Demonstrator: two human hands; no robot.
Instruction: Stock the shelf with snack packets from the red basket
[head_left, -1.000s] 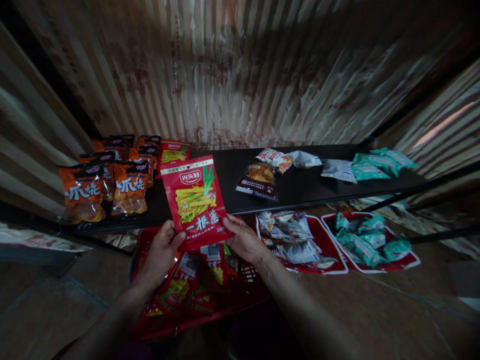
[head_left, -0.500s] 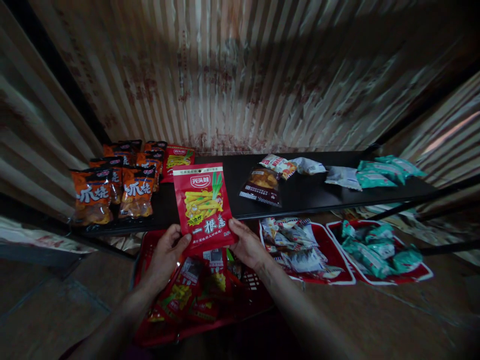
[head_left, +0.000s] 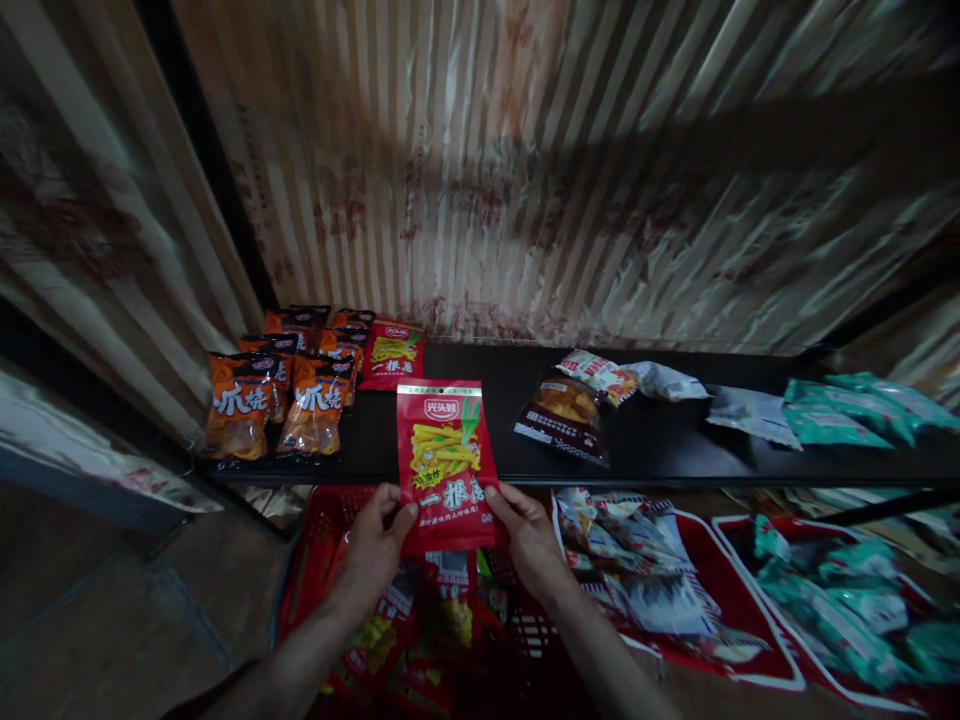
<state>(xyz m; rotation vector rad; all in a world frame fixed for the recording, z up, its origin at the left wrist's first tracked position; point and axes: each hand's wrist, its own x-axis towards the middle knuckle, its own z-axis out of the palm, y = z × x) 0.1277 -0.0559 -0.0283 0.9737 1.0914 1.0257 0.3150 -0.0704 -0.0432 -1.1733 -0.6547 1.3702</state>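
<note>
Before the front edge of the black shelf, left of the shelf's middle, a person holds up a red packet in both hands, its pale top strip uppermost. The left hand has thumb and fingers clamped on the packet's lower left corner; the right hand pinches the lower right side, the fingers behind it partly hidden. Toward the shelf's left end stand orange packets in rows, with a second red packet just beside them near the shelf's back. Around the shelf's middle lies a brown packet; farther toward its right end lie white packets, then teal packets. Lower than the shelf, beneath the hands, a red basket contains more packets
</note>
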